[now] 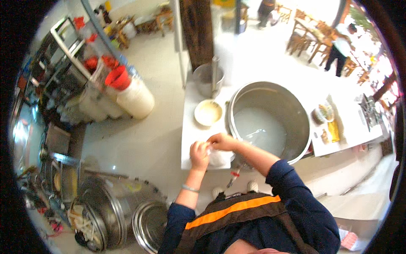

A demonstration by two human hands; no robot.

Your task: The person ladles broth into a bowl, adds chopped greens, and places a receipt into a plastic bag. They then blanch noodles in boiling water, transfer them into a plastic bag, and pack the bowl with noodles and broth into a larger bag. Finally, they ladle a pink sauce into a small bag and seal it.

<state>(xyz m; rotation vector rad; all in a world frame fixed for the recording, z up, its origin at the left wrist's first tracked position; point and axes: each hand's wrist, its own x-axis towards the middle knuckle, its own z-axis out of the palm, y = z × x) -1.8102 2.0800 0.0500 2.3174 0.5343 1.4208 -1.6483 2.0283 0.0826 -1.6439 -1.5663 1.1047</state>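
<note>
Both my hands meet over the near left corner of a white counter (190,127). Fingers of my left hand (199,154) and my right hand (222,142) are bent together at the top of a whitish, semi-clear plastic bag (219,158), which rests on the counter; my fingers hide its upper part. Beyond my hands is a pale bowl (208,112) with cream-coloured contents. Just right of them stands a large metal pot (304,127) with cloudy liquid inside, and a tap with a red handle (235,174) shows low at its near side.
A metal bucket (198,77) stands behind the bowl, by a wooden post (198,31). A yellow packet (333,130) and small dishes lie right of the pot. On the floor at left are a white barrel (139,98) and large metal vessels (117,206). A person (339,47) stands far off.
</note>
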